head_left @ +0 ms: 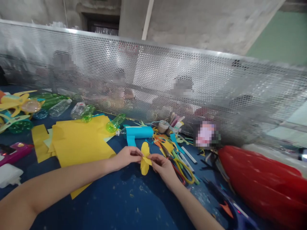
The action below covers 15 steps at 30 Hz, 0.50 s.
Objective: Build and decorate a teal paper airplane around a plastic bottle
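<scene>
Between my two hands is a yellow paper flower with rounded petals, raised above the blue tabletop. My left hand pinches its left side near the middle. Thumb and fingers of my right hand are closed on the petal at its right side. Just beyond the flower lies a plastic bottle wrapped in blue paper. Yellow paper sheets are stacked left of my left hand, partly under that forearm. Scissors with yellow handles rest close to my right hand.
Green and clear plastic bottles line the back left. A magenta tool and a white bottle sit at the left edge. Paper scraps lie behind my right hand. A red bag fills the right; a perforated metal screen borders the back.
</scene>
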Each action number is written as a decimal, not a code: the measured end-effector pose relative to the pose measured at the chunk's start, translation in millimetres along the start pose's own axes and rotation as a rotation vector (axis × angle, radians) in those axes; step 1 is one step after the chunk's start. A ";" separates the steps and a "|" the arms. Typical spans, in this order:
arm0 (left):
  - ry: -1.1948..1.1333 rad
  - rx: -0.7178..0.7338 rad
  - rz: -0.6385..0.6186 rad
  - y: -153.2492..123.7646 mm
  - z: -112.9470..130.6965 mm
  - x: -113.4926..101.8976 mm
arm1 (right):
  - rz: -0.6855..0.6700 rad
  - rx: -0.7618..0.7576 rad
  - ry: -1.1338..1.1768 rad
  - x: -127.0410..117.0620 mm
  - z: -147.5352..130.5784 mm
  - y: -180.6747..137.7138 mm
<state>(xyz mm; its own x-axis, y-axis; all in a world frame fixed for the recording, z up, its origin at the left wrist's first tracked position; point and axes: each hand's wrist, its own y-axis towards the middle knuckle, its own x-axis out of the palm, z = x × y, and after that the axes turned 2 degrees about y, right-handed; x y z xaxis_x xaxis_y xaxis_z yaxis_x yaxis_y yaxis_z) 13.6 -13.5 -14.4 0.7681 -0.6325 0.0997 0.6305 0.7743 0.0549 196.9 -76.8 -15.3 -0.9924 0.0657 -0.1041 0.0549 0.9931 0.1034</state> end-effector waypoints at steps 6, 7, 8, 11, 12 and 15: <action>0.080 0.143 -0.010 -3.8 10.7 2.6 | 0.078 0.004 0.080 -1.0 -0.2 1.8; 0.128 0.175 0.021 -2.0 17.2 1.3 | 0.094 0.000 0.085 -0.8 -0.7 1.5; 0.217 0.205 0.074 1.4 25.2 -1.2 | 0.105 -0.003 0.088 -0.4 -1.4 1.1; 0.733 0.374 0.196 22.0 52.5 -15.2 | 0.121 -0.004 0.099 1.2 -3.9 -0.1; 0.980 0.403 0.225 31.6 60.5 -21.1 | 0.123 -0.002 0.102 1.5 -5.0 -0.1; 1.355 0.377 0.236 62.6 73.3 -37.3 | 0.146 0.001 0.113 0.0 -10.0 1.4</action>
<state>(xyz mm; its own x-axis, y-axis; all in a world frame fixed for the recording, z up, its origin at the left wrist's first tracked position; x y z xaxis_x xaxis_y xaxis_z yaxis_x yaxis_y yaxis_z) 16.3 60.0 58.1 0.4967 0.1454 -0.8557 0.5725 0.6861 0.4489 195.9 -76.4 -5.3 -0.9799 0.1980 0.0242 0.1994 0.9739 0.1082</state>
